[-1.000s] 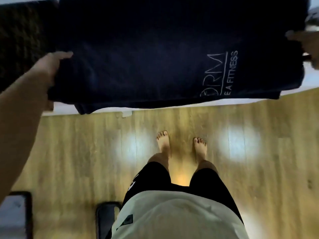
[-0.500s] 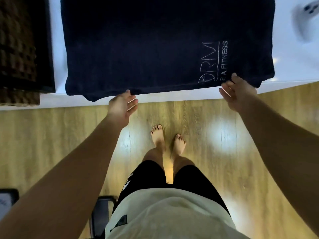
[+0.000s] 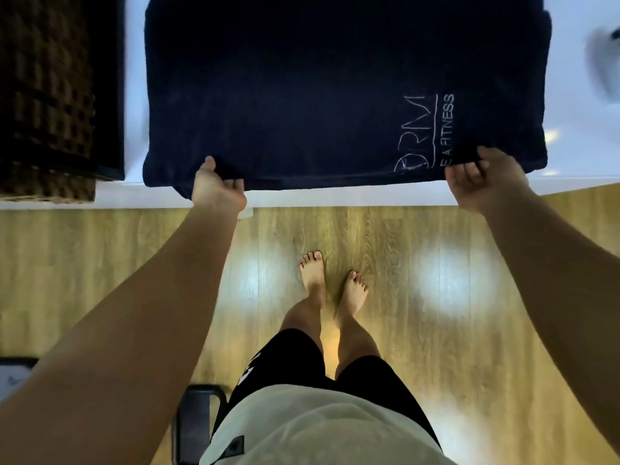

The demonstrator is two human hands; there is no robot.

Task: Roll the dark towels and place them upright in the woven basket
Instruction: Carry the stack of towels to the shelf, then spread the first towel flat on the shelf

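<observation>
Left hand [image 3: 218, 187] and right hand [image 3: 486, 177] each pinch the near edge of the navy towel [image 3: 318, 78], thumbs on top. It lies flat on the white surface [image 3: 302, 198], with the woven basket [image 3: 43, 95] just to its left.

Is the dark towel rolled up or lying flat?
Lying flat: the towel is spread across the white surface, logo visible, left hand and right hand gripping its near edge.

The towel [image 3: 318, 95] is dark navy cloth, soft-napped and matt, with pale lettering on it. The basket [image 3: 43, 95] is coarse brown weave, rough and knobbly. The white tabletop [image 3: 335, 198] looks smooth and faintly glossy. The floor [image 3: 100, 280] is wood-grain planking with a sheen.
</observation>
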